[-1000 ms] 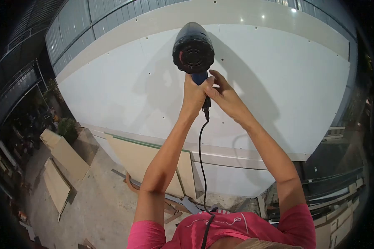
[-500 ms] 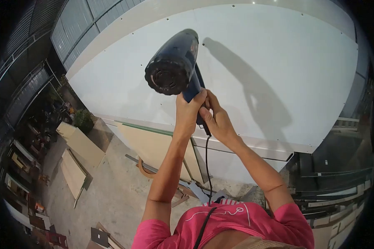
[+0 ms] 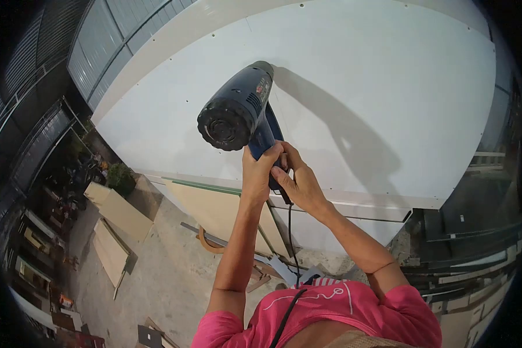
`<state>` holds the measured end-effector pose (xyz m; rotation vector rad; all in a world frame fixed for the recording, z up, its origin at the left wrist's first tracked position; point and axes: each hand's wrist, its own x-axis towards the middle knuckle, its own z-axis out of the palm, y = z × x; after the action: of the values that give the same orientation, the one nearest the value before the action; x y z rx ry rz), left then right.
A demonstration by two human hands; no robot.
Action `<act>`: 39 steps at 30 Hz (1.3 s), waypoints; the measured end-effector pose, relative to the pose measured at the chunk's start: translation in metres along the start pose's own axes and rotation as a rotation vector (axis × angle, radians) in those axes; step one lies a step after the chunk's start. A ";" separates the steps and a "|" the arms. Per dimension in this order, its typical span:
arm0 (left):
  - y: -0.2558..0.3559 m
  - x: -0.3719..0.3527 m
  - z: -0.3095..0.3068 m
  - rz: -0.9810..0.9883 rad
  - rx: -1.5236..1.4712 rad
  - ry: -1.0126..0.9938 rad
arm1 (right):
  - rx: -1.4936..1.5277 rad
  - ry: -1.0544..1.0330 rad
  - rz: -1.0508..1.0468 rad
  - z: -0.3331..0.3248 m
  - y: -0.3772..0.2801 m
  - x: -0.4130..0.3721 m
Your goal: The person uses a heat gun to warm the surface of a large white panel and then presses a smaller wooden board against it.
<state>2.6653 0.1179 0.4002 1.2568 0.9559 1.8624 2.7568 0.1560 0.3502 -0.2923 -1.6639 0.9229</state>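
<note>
A dark blue heat gun [image 3: 235, 110] with a black ribbed rear cap is held up in front of a large white panel [image 3: 354, 75]. Its nozzle points at the panel and overlaps it near the upper middle in this view, with a long shadow falling to the right. My left hand [image 3: 260, 168] is wrapped round the handle from the left. Lower on the same handle, my right hand [image 3: 300, 182] grips from the right, thumb across the grip. From the handle's base a black cord [image 3: 291, 238] hangs down past my pink shirt.
Small dark screw heads dot the panel. Below it lean cream boards [image 3: 206, 200] with a green edge. Offcuts [image 3: 267, 272] and a curved wooden piece [image 3: 207, 242] lie on the concrete floor [image 3: 174, 272]. Stacked planks [image 3: 475, 278] are at right, a bush [image 3: 120, 178] at left.
The heat gun and both hands have come slightly down and left in view, the nozzle now lower on the panel. The camera view has shifted a little. Both hands keep their hold.
</note>
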 end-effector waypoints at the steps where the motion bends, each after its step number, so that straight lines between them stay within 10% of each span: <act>1: 0.000 0.001 -0.002 0.008 -0.014 0.010 | -0.004 0.010 0.002 0.000 -0.001 0.001; 39: 0.006 0.019 -0.053 -0.046 -0.070 -0.137 | -0.017 0.111 0.134 0.052 0.000 0.005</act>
<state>2.6090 0.1205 0.3996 1.2916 0.8330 1.7353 2.7077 0.1371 0.3516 -0.4633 -1.5650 0.9754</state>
